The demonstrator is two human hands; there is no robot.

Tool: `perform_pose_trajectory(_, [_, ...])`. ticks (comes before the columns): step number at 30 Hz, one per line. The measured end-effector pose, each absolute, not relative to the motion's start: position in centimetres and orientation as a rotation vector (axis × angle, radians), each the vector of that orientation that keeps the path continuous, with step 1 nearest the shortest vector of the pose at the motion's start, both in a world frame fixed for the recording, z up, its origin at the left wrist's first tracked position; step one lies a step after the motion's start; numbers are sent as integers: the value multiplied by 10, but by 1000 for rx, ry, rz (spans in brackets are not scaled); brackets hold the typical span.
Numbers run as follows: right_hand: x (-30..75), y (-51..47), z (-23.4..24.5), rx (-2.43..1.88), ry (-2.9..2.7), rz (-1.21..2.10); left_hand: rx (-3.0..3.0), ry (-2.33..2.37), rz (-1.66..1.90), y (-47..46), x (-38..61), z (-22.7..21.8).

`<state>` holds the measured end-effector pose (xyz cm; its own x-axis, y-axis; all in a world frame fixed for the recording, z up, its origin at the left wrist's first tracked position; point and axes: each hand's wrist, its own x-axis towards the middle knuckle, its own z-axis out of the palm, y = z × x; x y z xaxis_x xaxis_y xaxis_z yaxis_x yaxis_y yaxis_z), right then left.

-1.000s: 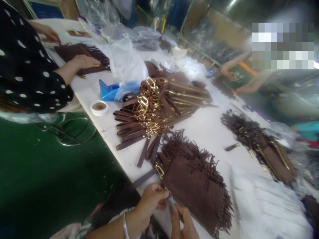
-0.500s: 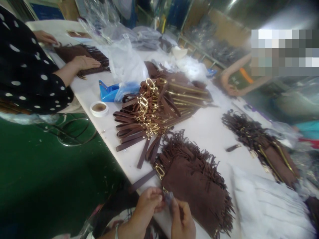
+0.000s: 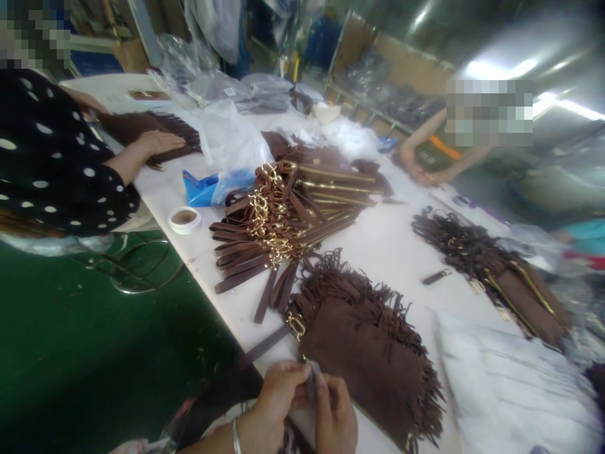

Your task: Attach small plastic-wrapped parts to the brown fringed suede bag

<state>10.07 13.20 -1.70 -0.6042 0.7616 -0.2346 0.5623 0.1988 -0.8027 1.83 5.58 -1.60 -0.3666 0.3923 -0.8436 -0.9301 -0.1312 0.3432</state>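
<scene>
A brown fringed bag (image 3: 363, 359) lies on the white table just beyond my hands, its fringe spread on the far and right sides. My left hand (image 3: 282, 392) is closed at the bag's near left corner, thumb and fingers pinching a small clear plastic piece (image 3: 312, 373). From the other side my right hand (image 3: 334, 411) pinches the same piece. A small gold metal end (image 3: 305, 359) shows just above the fingertips; how it joins the plastic I cannot tell. Next to it, a gold clasp (image 3: 296, 326) and a brown strap (image 3: 265, 345) stick out from the bag.
Beyond the bag lies a heap of brown straps with gold clasps (image 3: 271, 221). A tape roll (image 3: 184, 219) and blue tape dispenser (image 3: 201, 188) sit left. White padding (image 3: 510, 384) and more brown bags (image 3: 515, 284) are right. Co-workers stand left, pressing a bag (image 3: 137, 129), and across the table.
My right hand has moved slightly left, closer to my left hand, and both now pinch the plastic piece together. The view has shifted a little. The left co-worker's hand still rests on a bag.
</scene>
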Motion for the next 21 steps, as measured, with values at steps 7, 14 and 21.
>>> perform_pose_trajectory(7, [103,131,-18,-1285,-2208,1417,-632,1246,1764,62,18,-19])
perform_pose_trajectory(14, [97,125,-15,-1237,-2205,1376,-392,1719,1712,61,21,-30])
perform_pose_trajectory(21, [99,123,-25,-1056,-2344,1116,-187,1895,1628,61,23,-31])
